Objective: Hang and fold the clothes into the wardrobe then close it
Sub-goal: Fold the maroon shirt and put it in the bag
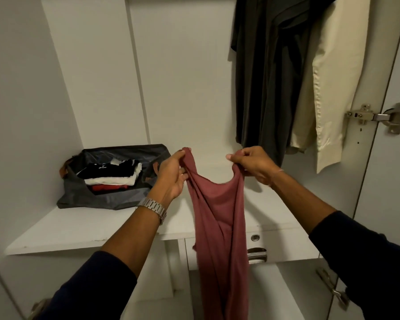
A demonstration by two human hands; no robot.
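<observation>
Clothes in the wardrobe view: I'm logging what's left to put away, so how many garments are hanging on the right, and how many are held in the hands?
Hanging dark grey garments: 1, perhaps more, layers overlap
Hanging cream garments: 1
Held dusty-red tank top, pinched by left hand and right hand: 1
Total: 3

The top is plain dusty red. The bag is dark grey, with black, white and red folded clothes. The hanging garments are dark grey and cream.
</observation>
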